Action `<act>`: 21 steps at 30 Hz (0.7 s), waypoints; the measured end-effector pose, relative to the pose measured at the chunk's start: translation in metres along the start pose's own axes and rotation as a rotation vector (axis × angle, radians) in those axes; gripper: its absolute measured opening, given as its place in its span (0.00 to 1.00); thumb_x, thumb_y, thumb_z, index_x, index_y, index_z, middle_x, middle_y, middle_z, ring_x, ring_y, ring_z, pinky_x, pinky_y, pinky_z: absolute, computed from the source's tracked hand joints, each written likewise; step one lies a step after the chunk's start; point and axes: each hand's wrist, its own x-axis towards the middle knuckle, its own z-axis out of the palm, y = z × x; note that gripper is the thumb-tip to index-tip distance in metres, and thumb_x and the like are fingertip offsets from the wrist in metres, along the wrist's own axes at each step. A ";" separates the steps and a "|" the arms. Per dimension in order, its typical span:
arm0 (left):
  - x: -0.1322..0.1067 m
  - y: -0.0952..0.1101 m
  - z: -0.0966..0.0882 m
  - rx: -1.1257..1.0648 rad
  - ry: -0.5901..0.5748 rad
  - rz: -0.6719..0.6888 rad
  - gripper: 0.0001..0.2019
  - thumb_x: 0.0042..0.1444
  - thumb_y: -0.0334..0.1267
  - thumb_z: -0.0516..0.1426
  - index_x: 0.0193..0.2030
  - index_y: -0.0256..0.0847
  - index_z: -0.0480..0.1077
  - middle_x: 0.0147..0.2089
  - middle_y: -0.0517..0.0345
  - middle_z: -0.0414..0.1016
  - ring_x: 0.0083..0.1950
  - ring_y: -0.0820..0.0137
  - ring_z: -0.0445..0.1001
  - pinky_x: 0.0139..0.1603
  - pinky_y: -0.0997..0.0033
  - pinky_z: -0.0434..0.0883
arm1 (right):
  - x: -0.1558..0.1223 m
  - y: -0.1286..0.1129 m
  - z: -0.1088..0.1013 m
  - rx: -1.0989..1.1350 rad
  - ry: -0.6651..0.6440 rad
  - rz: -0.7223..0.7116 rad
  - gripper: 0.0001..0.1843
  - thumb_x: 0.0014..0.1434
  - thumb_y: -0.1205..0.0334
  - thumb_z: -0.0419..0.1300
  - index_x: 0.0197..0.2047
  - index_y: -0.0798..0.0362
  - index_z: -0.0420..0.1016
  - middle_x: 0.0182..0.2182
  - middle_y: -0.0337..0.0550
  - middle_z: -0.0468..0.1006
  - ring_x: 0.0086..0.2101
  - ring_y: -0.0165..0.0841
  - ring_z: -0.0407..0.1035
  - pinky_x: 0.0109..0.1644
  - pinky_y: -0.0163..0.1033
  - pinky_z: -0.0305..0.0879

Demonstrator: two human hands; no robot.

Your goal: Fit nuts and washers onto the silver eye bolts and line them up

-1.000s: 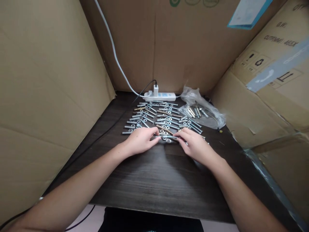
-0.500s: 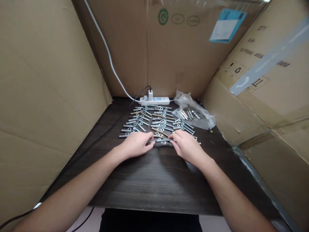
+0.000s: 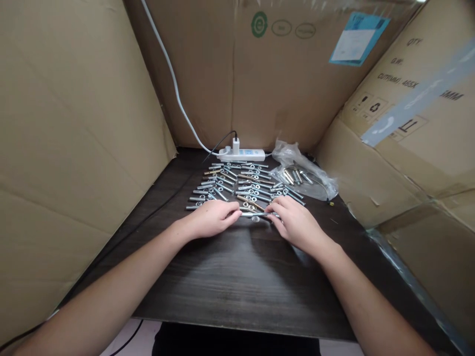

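A slim silver bolt lies level between both hands, low over the near edge of the laid-out hardware, its left end pinched in the fingers of the left hand and its right end in those of the right hand. Beyond, other bolts and washers spread in rows across the dark tabletop, toward a white power strip and, at right, a clear plastic bag.
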 end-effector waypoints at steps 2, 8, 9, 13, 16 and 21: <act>0.000 -0.001 0.001 -0.024 0.002 -0.001 0.15 0.63 0.45 0.45 0.30 0.40 0.65 0.25 0.62 0.67 0.26 0.73 0.64 0.27 0.74 0.55 | -0.001 0.000 -0.001 0.030 -0.020 0.030 0.06 0.63 0.66 0.53 0.41 0.53 0.71 0.38 0.45 0.72 0.39 0.36 0.67 0.43 0.39 0.64; 0.001 -0.009 -0.002 0.001 0.045 -0.034 0.11 0.61 0.46 0.49 0.39 0.42 0.68 0.27 0.62 0.70 0.27 0.72 0.65 0.28 0.75 0.55 | -0.003 0.003 -0.002 0.058 -0.093 0.120 0.08 0.63 0.65 0.52 0.42 0.53 0.71 0.39 0.43 0.73 0.37 0.33 0.69 0.40 0.37 0.63; 0.001 -0.011 -0.003 0.020 0.053 -0.052 0.12 0.61 0.46 0.49 0.39 0.42 0.68 0.27 0.62 0.70 0.28 0.72 0.66 0.28 0.75 0.55 | -0.003 0.004 -0.002 0.050 -0.100 0.139 0.08 0.63 0.65 0.52 0.42 0.53 0.71 0.39 0.43 0.73 0.37 0.34 0.69 0.41 0.37 0.63; 0.001 -0.016 -0.008 0.093 0.043 -0.064 0.13 0.61 0.48 0.49 0.37 0.42 0.68 0.28 0.61 0.71 0.31 0.71 0.68 0.30 0.75 0.56 | -0.004 0.006 -0.004 0.045 -0.132 0.177 0.07 0.62 0.65 0.53 0.40 0.53 0.72 0.38 0.42 0.74 0.37 0.34 0.70 0.41 0.37 0.62; 0.001 -0.016 -0.008 0.140 0.009 -0.013 0.11 0.61 0.47 0.50 0.37 0.43 0.68 0.33 0.61 0.74 0.34 0.70 0.70 0.32 0.75 0.57 | -0.005 0.000 -0.007 0.013 -0.160 0.170 0.08 0.61 0.65 0.53 0.36 0.53 0.73 0.35 0.42 0.75 0.35 0.34 0.71 0.38 0.37 0.61; 0.002 -0.014 -0.003 0.204 -0.003 0.001 0.10 0.59 0.46 0.51 0.34 0.43 0.68 0.34 0.60 0.75 0.34 0.69 0.71 0.31 0.74 0.58 | -0.006 -0.013 -0.006 -0.059 -0.213 0.195 0.07 0.59 0.64 0.54 0.34 0.52 0.74 0.31 0.41 0.76 0.30 0.34 0.71 0.32 0.36 0.58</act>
